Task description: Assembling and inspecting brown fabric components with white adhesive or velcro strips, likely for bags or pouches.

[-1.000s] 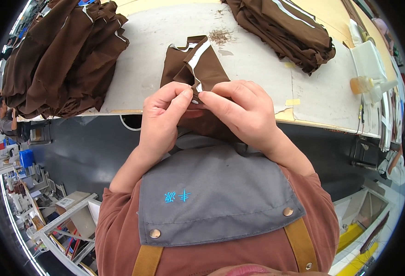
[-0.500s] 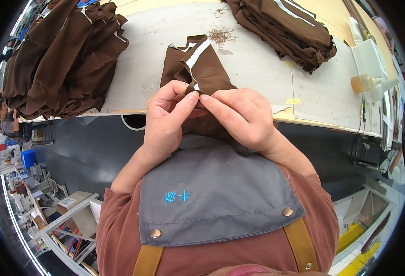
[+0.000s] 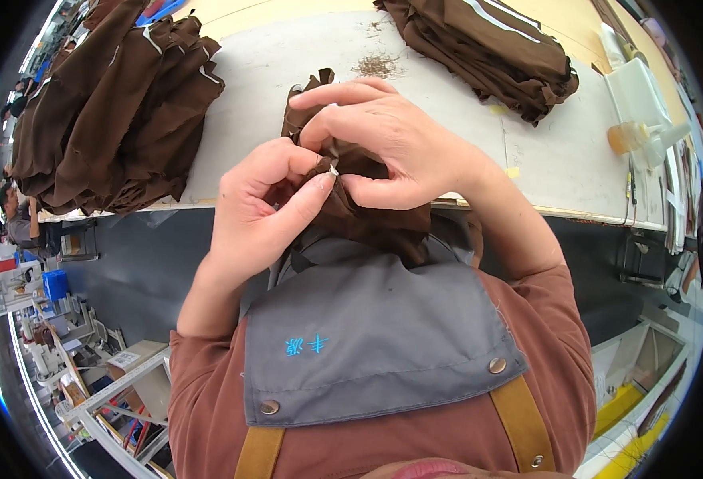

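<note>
Clearly both hands, left hand (image 3: 259,211) and right hand (image 3: 387,144), pinch the brown garment piece (image 3: 367,219) at the bench's (image 3: 287,72) near edge, raised close for fine fingertip work.

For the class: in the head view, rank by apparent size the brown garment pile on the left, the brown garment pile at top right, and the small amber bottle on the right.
1. left brown garment pile, largest.
2. top-right brown garment pile, smaller, though partly cut off by the frame edge.
3. amber bottle, clearly smallest.
</note>
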Tool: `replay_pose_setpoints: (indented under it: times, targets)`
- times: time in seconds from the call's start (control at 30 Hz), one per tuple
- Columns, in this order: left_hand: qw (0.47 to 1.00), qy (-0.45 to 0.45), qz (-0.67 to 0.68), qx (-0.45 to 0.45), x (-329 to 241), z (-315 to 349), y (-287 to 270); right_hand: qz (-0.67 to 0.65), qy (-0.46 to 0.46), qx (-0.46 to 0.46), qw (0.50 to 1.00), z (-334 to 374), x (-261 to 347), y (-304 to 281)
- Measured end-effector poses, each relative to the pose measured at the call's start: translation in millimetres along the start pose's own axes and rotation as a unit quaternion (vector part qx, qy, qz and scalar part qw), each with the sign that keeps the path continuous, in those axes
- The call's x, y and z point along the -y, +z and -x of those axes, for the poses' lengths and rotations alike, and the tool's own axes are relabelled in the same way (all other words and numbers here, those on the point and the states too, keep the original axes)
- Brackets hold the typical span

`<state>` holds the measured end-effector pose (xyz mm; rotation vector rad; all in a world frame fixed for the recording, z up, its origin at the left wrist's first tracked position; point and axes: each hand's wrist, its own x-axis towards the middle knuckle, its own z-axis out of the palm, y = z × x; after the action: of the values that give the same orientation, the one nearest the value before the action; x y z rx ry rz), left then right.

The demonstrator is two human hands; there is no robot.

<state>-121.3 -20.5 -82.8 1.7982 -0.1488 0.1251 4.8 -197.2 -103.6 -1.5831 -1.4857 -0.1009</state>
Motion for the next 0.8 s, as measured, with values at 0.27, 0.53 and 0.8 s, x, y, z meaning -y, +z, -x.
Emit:
replay_pose_setpoints:
  times: [0.27,0.53,0.8]
  targets:
    - [0.959,0.064,-0.266,-0.074,-26,-5,-8,0.188,-0.03,-0.019,0.982,-13,16,-16]
    - [0.981,0.022,-0.192,0.0,-24,-5,-18,0.133,0.023,-0.055,0.989,-1,28,-17]
    - [0.997,-0.042,-0.062,0.018,-21,-2,-19,0.043,0.114,-0.048,0.991,4,32,-12]
